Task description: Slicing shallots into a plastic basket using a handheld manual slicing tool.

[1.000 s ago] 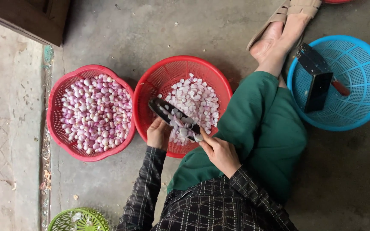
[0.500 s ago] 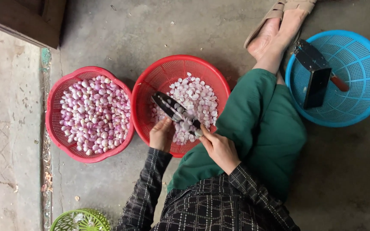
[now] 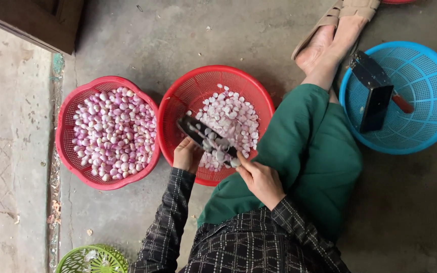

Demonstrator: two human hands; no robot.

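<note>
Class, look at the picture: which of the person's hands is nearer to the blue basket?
The right hand. It lies by the green trouser leg, on the blue basket's side. The left hand sits farther away, at the middle red basket's near rim.

No packages, labels, signs or screens are visible. The containers around the hands are open plastic baskets without wrapping, tags or printed markings, and the dark box-shaped object in the blue basket shows no legible label or display from this view.
</note>
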